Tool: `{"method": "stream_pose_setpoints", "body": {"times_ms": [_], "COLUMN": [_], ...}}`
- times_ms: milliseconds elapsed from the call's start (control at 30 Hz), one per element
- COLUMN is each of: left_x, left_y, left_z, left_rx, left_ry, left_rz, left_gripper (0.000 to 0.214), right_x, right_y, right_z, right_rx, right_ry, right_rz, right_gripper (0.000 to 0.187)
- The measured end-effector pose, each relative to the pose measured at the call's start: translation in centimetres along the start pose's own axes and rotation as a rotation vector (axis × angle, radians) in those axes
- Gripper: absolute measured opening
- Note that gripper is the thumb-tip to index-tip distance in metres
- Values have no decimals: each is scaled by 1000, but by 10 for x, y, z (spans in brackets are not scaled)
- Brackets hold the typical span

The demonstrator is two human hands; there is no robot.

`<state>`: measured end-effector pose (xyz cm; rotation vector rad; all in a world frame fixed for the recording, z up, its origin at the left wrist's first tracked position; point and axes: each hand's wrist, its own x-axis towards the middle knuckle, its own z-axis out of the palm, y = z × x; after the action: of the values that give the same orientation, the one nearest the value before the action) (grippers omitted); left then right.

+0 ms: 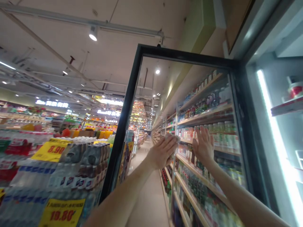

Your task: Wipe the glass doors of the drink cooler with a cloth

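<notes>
A glass fridge door (125,126) with a black frame stands swung open in front of me. My left hand (163,153) reaches out to the glass with its fingers stretched flat. A pale blurred patch sits at its fingertips, and I cannot make out what it is. My right hand (203,146) lies against the same pane just to the right, palm forward, fingers up and spread, holding nothing. Both forearms come in from the bottom of the view.
The lit fridge interior (284,132) is on the right, with a red-lidded tub (294,90) on a shelf. Wrapped bottle packs (71,170) with yellow price signs (50,150) are stacked at left. Through the glass I see an aisle (149,189) and drink shelves (205,115).
</notes>
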<state>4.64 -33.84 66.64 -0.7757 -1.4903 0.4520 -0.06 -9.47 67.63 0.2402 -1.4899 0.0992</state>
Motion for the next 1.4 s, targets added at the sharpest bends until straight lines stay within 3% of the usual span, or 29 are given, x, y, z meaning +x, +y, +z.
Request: {"method": "stream_pose_setpoints", "body": {"times_ms": [67, 167, 233, 300, 400, 467, 533, 633, 700, 767, 833, 900, 967, 1067, 1133, 1167, 1300, 1333, 1400], "left_x": [6, 19, 24, 26, 24, 21, 20, 24, 28, 33, 38, 43, 48, 55, 56, 55, 46, 46, 48], "left_y": [-28, -73, -75, -51, -10, -8, -32, -73, -73, -49, -20, -6, -14, -36, -32, -22, 21, 22, 9], "left_z": [-6, -14, -12, -6, 4, 4, -2, -9, -6, 1, 7, 9, 5, -2, 0, 3, 14, 14, 9], "left_rx": [37, 102, 106, 78, 2, -25, 2, 81, 99, 72, 15, -30, -25, 31, 45, 36, -48, -54, -25], "left_ry": [15, 99, 140, 120, 19, -27, -14, 124, 200, 179, 88, 5, -20, 5, 15, 10, -45, -61, -67], "left_rz": [-155, -571, -682, -557, -100, 94, -4, -485, -678, -565, -234, 15, -33, -396, -497, -444, 42, 75, -70], "left_gripper": [53, 56, 59, 59, 56, 55, 55, 57, 59, 58, 58, 58, 57, 58, 58, 58, 57, 57, 57], "right_x": [0, 1, 1, 0, 0, -1, -1, -1, -1, -1, -1, -1, -1, -2, -1, -1, -1, -1, -1], "right_y": [-1, -1, -1, -1, 0, 0, 0, 0, -1, 0, 0, 1, 1, 1, 1, 2, 2, 2, 1], "right_z": [-1, -2, -2, -2, -1, 1, 2, 2, 2, 1, 1, 1, 1, 2, 2, 2, 3, 3, 3], "right_rx": [-7, -13, -7, 4, 21, 22, 9, -14, -12, 0, 11, 15, 17, 18, 15, 12, 13, 15, 23], "right_ry": [-6, -8, -4, 3, 15, 19, 18, 23, 33, 41, 36, 35, 41, 47, 48, 52, 56, 51, 42], "right_rz": [6, 8, 3, 2, 1, -10, -15, -21, -21, -22, -21, -21, -23, -19, -15, -14, -19, -17, -13], "right_gripper": [52, 51, 52, 54, 55, 56, 56, 55, 55, 55, 54, 52, 51, 53, 54, 54, 52, 51, 51]}}
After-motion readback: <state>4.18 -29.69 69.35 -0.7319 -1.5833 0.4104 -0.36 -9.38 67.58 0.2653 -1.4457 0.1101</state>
